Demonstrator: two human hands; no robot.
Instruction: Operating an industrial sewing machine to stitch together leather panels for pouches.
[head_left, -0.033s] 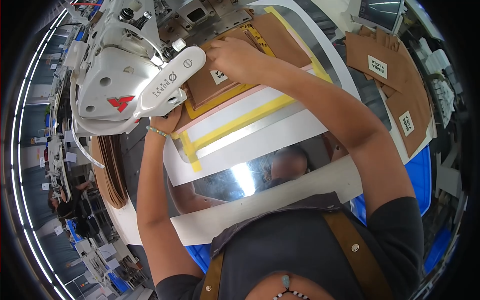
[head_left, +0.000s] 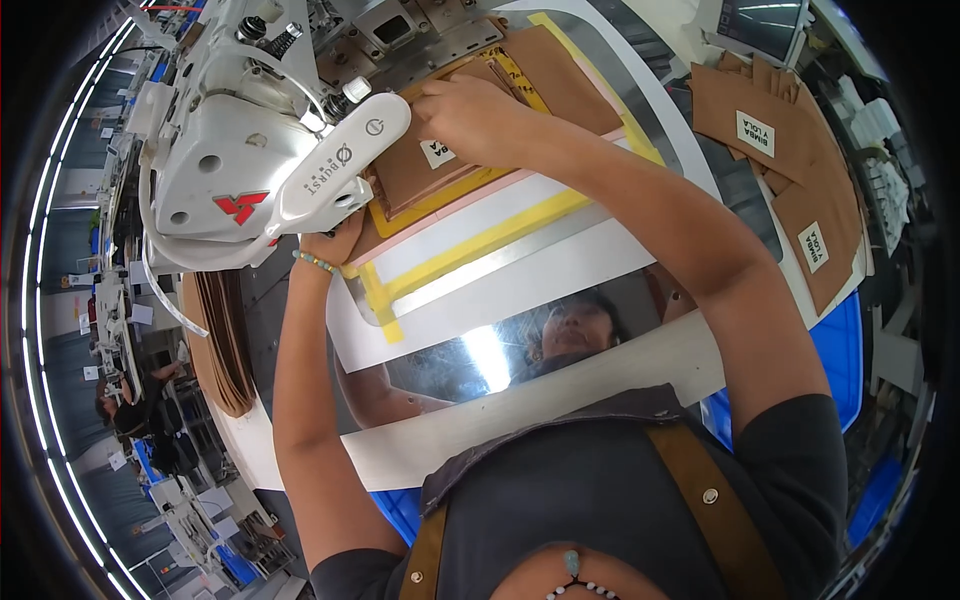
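Observation:
My right hand [head_left: 470, 120], fingers bent and close together, is on a brown panel [head_left: 401, 161] with a white printed label [head_left: 437, 153]; what is between its fingertips is hidden. The panel lies within a yellow frame [head_left: 452, 197] on a larger brown piece [head_left: 578, 85], set on a taped plate [head_left: 480, 255]. My left hand [head_left: 335, 240], with a beaded bracelet at the wrist, reaches to the left edge of this work under the white sewing machine head [head_left: 250, 170]. Its fingers are mostly hidden by the machine.
Labelled brown pieces [head_left: 740, 105] are piled at the right, near a screen [head_left: 760, 25]. Stacked brown strips [head_left: 215, 340] stand at the left. A mirror-like strip [head_left: 420, 365] crosses the table's front. Blue bins [head_left: 835, 350] sit below. A person [head_left: 135, 400] works in the far-left background.

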